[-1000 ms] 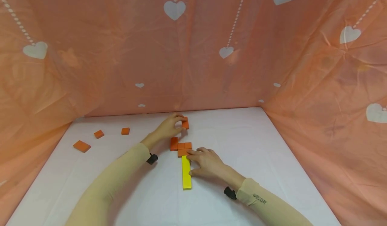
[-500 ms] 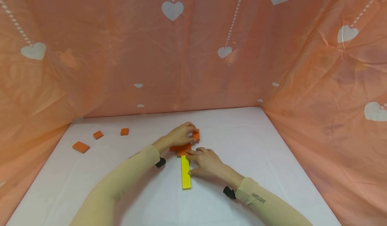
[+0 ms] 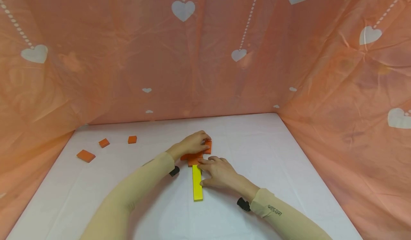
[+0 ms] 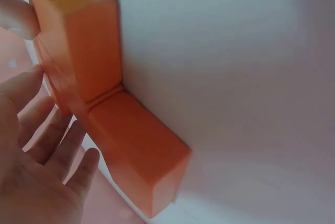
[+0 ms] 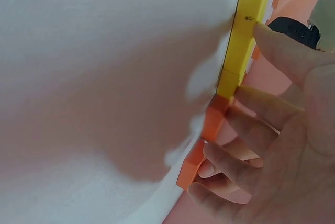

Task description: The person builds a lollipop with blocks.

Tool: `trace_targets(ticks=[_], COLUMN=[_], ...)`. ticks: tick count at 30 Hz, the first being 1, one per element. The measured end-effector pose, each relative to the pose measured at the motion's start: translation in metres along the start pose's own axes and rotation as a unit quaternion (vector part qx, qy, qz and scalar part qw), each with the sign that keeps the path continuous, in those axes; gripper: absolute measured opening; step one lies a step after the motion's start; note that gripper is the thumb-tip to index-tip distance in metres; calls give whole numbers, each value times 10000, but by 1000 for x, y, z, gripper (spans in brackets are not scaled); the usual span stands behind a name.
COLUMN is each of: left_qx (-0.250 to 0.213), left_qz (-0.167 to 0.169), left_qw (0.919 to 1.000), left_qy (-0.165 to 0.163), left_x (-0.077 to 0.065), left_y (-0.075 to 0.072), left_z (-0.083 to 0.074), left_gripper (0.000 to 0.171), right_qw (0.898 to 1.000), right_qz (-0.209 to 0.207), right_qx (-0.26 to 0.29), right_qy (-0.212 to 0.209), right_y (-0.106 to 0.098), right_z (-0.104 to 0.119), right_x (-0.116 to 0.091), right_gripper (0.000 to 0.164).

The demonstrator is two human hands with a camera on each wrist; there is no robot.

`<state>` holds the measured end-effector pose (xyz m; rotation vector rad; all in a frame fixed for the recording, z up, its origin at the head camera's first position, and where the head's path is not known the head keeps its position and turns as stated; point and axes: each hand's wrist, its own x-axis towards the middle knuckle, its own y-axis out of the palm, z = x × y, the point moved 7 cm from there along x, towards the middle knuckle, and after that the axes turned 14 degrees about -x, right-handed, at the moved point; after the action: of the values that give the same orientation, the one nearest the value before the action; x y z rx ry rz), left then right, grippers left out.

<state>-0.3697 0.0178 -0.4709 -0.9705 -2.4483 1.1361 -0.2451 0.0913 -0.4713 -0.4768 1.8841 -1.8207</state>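
My left hand (image 3: pixel 192 143) pinches an orange block (image 3: pixel 208 150) between thumb and fingers, at the right far corner of a group of flat orange blocks (image 3: pixel 194 160). The left hand covers part of this group. In the left wrist view, one orange block (image 4: pixel 138 135) meets the corner of another (image 4: pixel 94 46). A long yellow bar (image 3: pixel 197 186) runs from the group toward me. My right hand (image 3: pixel 221 172) lies at the bar's right side, thumb on its edge and fingertips on the near orange block. A seam crosses the yellow bar (image 5: pixel 246 30) in the right wrist view.
Three loose orange pieces lie at the back left: a larger block (image 3: pixel 86 156) and two small ones, a left one (image 3: pixel 104 143) and a right one (image 3: pixel 132 139). The white tabletop (image 3: pixel 273 161) is bordered by a peach curtain (image 3: pixel 205 61) with heart prints.
My left hand has brought the orange block from behind the group toward me and to the right, down to its right far corner. The right hand has stayed in place.
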Motion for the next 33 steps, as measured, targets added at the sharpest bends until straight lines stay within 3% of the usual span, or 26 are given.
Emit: trace_targets(ticks=[17,33], left_qx=[20,-91], left_qz=[45,98], left_qw=[9995,9993], left_qy=[-298,-346], left_x=[-4,-10], left_y=[2,2], left_z=[5,2], left_gripper=[35,34], right_qw=[10000,9999], right_qz=[-30,-36], right_qx=[23,-53], right_qy=[-41,-90], right_y=[-2,-2], right_z=[1,2], right_x=[-1,-1], right_gripper=[60,61])
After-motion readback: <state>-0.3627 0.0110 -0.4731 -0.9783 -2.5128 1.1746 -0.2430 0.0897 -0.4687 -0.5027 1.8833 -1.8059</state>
